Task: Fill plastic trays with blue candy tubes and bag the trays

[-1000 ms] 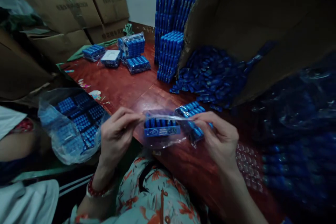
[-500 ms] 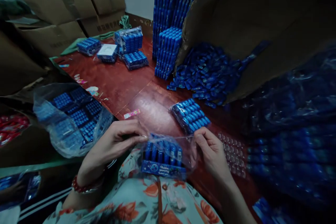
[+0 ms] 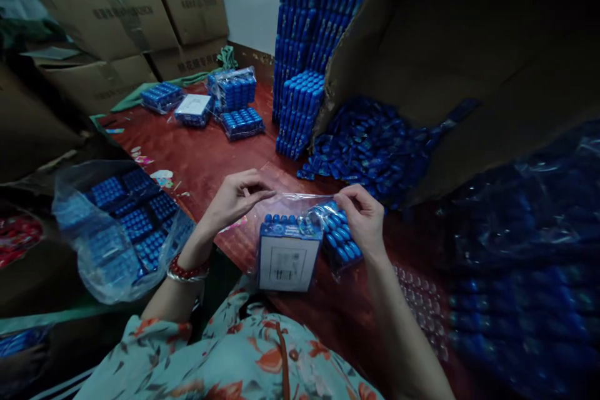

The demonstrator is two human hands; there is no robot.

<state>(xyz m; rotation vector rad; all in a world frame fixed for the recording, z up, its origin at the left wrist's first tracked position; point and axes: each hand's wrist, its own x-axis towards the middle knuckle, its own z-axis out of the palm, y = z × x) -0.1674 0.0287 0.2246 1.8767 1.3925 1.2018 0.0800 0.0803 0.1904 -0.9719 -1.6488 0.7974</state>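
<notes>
A clear plastic bag [image 3: 300,199] is stretched between my two hands by its top edge. My left hand [image 3: 239,200] pinches one corner; my right hand [image 3: 363,215] pinches the other. Inside the bag hangs a blue display box [image 3: 287,262], its white printed bottom turned toward me and the tops of several blue tubes showing at its upper edge. Just behind it, near my right hand, a wrapped pack of blue tubes [image 3: 344,244] lies on the red tabletop [image 3: 210,162], partly covered by the bag.
Wrapped packs [image 3: 234,90] stand at the far left of the table. Tall stacks of blue tubes [image 3: 300,44] rise at the back, beside a carton [image 3: 469,31] spilling loose blue pieces [image 3: 370,144]. A large bag of packs [image 3: 126,225] sits left; a clear blister tray [image 3: 422,306] lies right.
Both hands have lifted the bag up and forward, away from my lap. The box inside has tipped, so its white bottom faces me instead of its printed front.
</notes>
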